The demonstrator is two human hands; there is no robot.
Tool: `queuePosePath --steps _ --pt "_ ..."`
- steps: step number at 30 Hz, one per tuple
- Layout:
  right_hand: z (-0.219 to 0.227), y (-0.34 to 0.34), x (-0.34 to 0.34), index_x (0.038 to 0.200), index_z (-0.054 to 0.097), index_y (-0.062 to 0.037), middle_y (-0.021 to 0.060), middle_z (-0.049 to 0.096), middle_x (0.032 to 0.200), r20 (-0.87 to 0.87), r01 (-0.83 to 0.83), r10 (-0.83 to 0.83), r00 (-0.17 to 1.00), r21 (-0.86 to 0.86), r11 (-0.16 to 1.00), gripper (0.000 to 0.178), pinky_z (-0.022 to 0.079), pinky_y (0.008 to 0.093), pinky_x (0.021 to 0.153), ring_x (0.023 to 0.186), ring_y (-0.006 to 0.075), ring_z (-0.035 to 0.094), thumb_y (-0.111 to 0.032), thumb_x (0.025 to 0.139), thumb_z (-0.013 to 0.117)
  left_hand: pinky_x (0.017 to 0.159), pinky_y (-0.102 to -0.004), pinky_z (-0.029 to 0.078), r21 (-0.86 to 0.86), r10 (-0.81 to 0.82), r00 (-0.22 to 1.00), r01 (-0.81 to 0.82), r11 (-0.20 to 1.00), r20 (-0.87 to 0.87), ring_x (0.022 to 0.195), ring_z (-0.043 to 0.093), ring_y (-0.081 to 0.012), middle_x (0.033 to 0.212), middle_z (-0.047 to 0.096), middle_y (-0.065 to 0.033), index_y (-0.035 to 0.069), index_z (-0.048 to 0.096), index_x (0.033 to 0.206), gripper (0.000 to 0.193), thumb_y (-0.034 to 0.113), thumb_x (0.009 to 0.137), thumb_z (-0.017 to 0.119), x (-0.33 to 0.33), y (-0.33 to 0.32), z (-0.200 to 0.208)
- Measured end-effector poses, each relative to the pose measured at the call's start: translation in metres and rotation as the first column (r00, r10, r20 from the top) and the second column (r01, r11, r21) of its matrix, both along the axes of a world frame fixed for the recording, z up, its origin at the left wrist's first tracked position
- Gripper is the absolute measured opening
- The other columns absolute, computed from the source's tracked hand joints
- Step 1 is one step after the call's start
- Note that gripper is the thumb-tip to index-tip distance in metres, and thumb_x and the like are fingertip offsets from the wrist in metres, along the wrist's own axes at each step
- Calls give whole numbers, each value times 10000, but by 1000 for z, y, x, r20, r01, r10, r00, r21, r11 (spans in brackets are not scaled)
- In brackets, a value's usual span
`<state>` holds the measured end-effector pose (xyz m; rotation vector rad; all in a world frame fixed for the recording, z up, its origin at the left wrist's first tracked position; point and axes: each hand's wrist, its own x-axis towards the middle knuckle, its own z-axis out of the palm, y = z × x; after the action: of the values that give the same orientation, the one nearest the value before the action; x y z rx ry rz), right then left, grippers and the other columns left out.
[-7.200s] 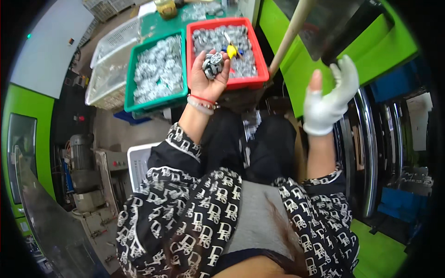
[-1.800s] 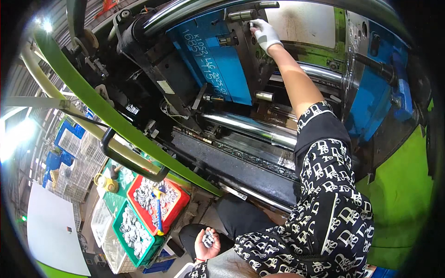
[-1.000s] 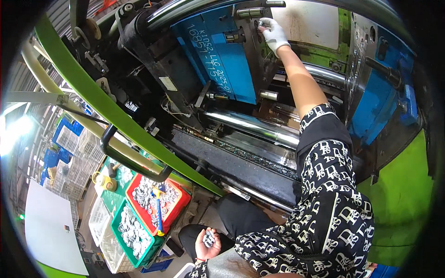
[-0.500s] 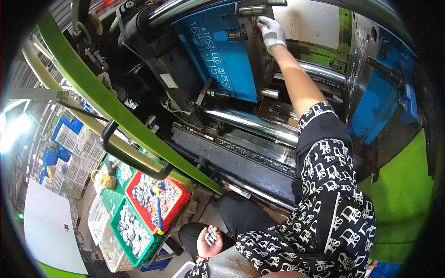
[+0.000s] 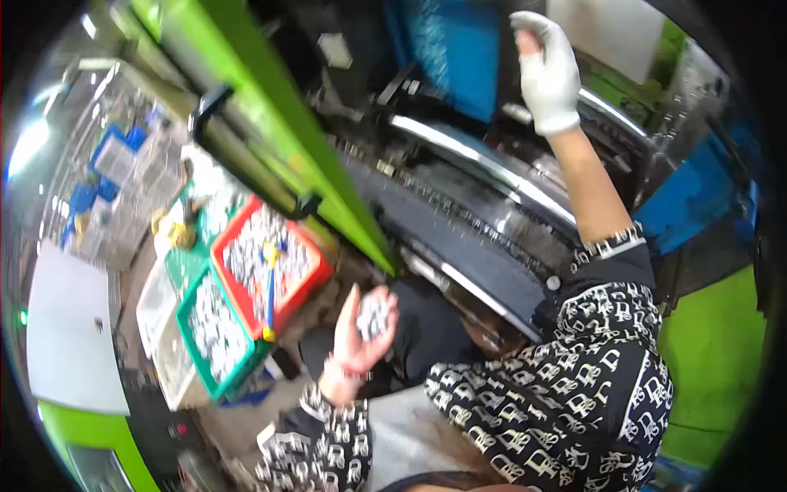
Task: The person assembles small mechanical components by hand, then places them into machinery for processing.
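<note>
My left hand (image 5: 361,340) is bare and turned palm up above my dark trousers. Its fingers curl around several small grey metal parts (image 5: 374,317). A white glove covers my right hand (image 5: 551,78), leaving the thumb tip bare. That hand hangs in the machine's gap, apart from the blue mould block (image 5: 459,61) on its left. Its fingers bend loosely away from the thumb, and no thing shows between them. Motion blur softens the mould block and the fingers.
Beside my left hand stand a red bin (image 5: 314,281) and a green bin (image 5: 230,384), both filled with small metal parts. A hammer (image 5: 270,287) with a blue and yellow handle lies across the red bin. A green machine frame (image 5: 307,156) slants past them. Polished bars (image 5: 484,164) cross the machine.
My right hand has come away from the mould block's face, moving right and lower. My left hand has risen and its palm has opened upward with the metal parts. The view has shifted.
</note>
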<state>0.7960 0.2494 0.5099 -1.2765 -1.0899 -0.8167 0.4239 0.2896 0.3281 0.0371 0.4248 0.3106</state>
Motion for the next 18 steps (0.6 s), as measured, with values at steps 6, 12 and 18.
queuePosePath --steps 6,12,18 --pt "-57 -25 -158 1020 579 -36 115 536 1111 -146 -484 733 665 -831 273 286 443 356 863 990 293 542 -194 786 618 839 -381 509 230 -81 979 36 972 188 1003 580 -279 1160 549 -169 3 436 1222 607 516 912 342 31 2 59" --pt "-78 -24 -173 1107 523 -51 114 538 1065 -394 -504 586 708 -863 28 378 470 333 801 963 250 547 -237 788 607 822 -387 525 240 -45 990 12 971 134 973 594 -229 1116 571 -131 25 469 1181 493 438 933 360 26 -6 45" --pt "-86 -21 -185 986 587 -97 89 582 946 -580 -625 460 672 -778 -68 315 454 348 765 851 260 584 -351 800 574 819 -385 526 279 -83 992 54 959 93 960 598 -193 1093 583 -102 51 490 1169 482 448 933 355 16 -14 41"
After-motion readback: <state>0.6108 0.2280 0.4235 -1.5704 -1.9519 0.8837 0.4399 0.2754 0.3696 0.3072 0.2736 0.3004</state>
